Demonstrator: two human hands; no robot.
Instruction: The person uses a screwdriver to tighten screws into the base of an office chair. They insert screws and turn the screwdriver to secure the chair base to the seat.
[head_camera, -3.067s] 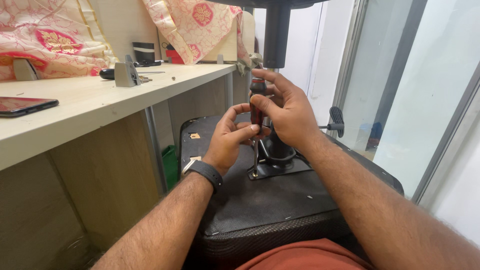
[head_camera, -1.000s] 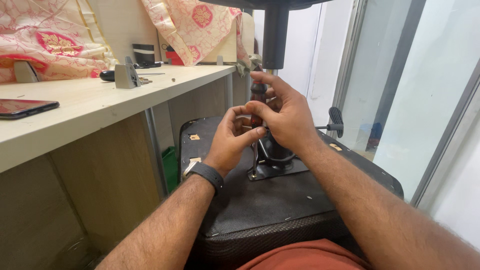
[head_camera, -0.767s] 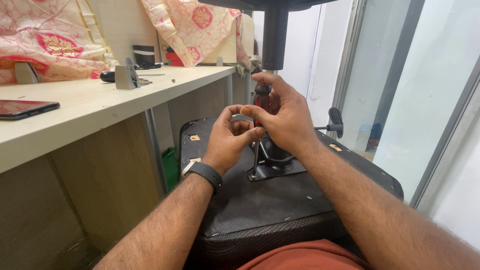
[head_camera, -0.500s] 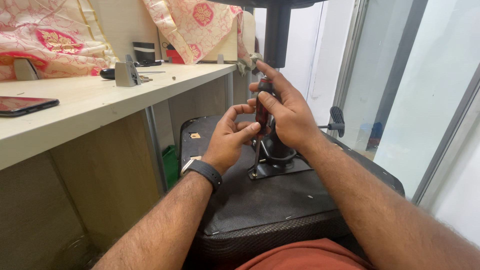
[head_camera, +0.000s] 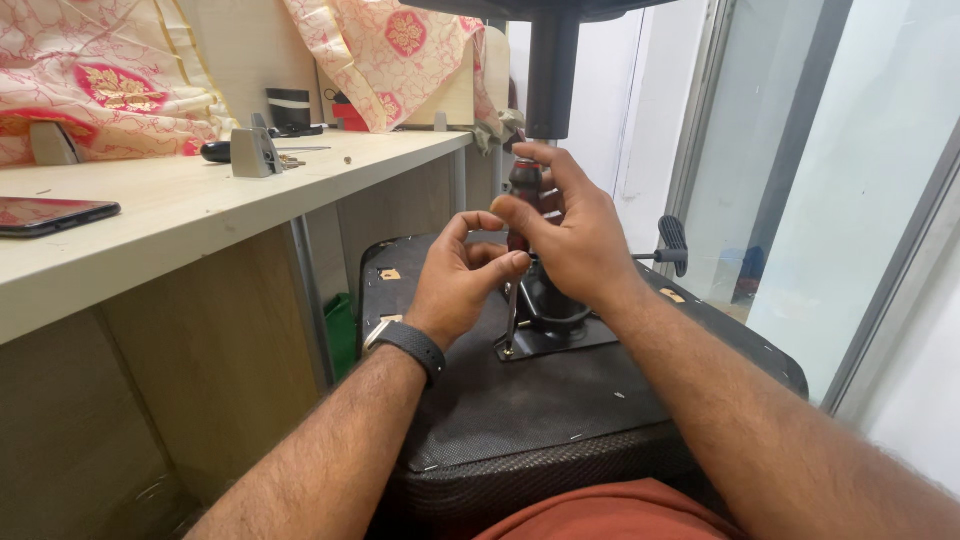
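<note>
On the far left, a dark flat phone (head_camera: 50, 214) lies on the pale wood-grain desk (head_camera: 180, 225), with pink and cream patterned fabric (head_camera: 100, 90) heaped behind it and a small grey metal bracket (head_camera: 255, 152) standing further along the top. My left hand (head_camera: 460, 285), with a black band on its wrist (head_camera: 408, 345), has its fingers curled loosely together, the thumb and fingertips meeting at the thin steel shaft of the screwdriver just beneath the handle. The red and black handled screwdriver (head_camera: 518, 225) stands nearly upright, its long axis running top to bottom with a slight lean, handle up and tip pointing down at the front left corner of the flat black metal mounting plate (head_camera: 560, 340). That plate sits on the underside of an upturned chair seat (head_camera: 520, 410), a broad dark panel with a fine woven texture and rough stapled edges. My right hand (head_camera: 570, 235) is clamped around the smooth, rounded handle from the right side, fingers wrapped over it and thumb pressed against its front. A thick black cylindrical column (head_camera: 552, 70) rises from the plate behind my hands, and a black ribbed lever knob (head_camera: 674, 240) sticks out to the right, near the tall glass panels (head_camera: 800, 180).
</note>
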